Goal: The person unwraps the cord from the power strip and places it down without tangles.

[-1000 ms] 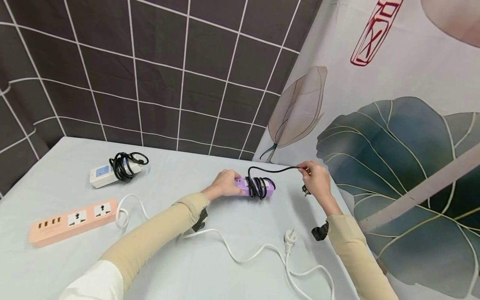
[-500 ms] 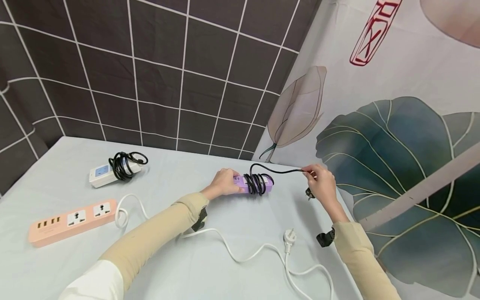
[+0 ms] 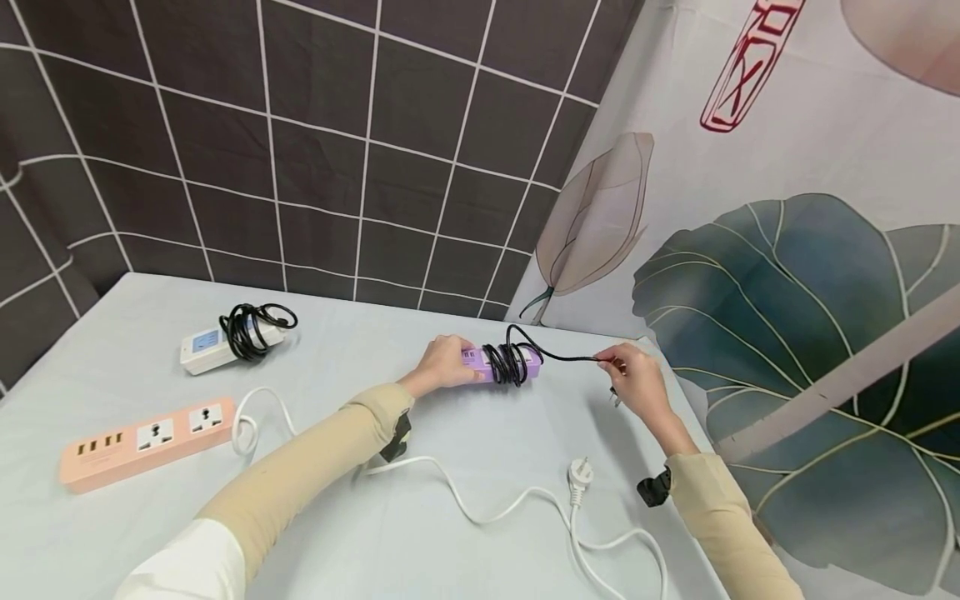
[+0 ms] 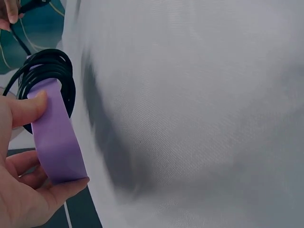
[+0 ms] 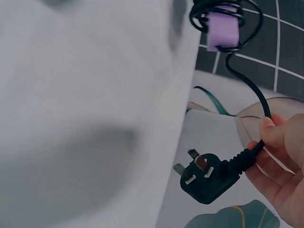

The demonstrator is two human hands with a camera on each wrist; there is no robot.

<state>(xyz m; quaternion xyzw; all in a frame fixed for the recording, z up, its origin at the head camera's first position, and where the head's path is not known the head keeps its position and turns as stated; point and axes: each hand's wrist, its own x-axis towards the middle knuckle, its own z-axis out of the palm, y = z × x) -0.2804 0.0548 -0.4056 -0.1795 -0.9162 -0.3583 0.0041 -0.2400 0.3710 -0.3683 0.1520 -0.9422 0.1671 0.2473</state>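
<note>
My left hand (image 3: 444,363) grips one end of a purple power strip (image 3: 475,360), thumb on one side and fingers on the other. A black cord (image 3: 508,365) is wound several times round the strip's middle. In the left wrist view the strip (image 4: 57,137) hangs over its shadow on the cloth. Off to the right, my right hand (image 3: 636,379) pinches the loose stretch of that cord. The right wrist view shows its black three-pin plug (image 5: 209,178) dangling just below the fingers. In the head view the hand mostly hides the plug.
A peach power strip (image 3: 146,446) lies at the left, its white cord (image 3: 480,521) running across the front to a white plug (image 3: 580,479). Behind it sits a white power strip (image 3: 206,354) wrapped in black cord (image 3: 247,333). A dark tiled backdrop (image 3: 315,158) rises behind the table.
The purple strip and my left hand have shifted slightly left. My right hand first moved right, then came back a little left and lower, and the cord between sags lower.
</note>
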